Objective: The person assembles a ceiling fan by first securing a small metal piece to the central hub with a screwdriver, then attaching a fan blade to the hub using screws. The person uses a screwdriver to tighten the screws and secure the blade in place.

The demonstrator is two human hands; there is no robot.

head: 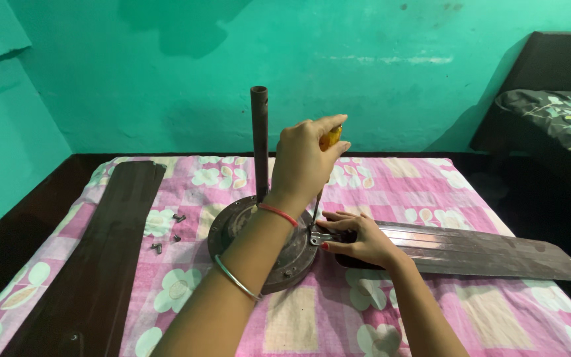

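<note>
My left hand (304, 162) is closed around the yellow handle of a screwdriver (330, 137), held upright with its thin shaft pointing down at the rim of a round dark fan motor (295, 254). My right hand (358, 238) lies flat on the inner end of a long metal fan blade (470, 248), pressing it where it meets the motor. The screwdriver tip stands just by my right fingertips. A dark rod (259, 132) rises straight up from the motor's middle.
A second, detached dark blade (100, 251) lies along the left side of the pink floral cloth (299, 317). Several small screws (166, 231) are scattered between it and the motor. A dark bed with a patterned cover (556, 112) stands at the right, by the green wall.
</note>
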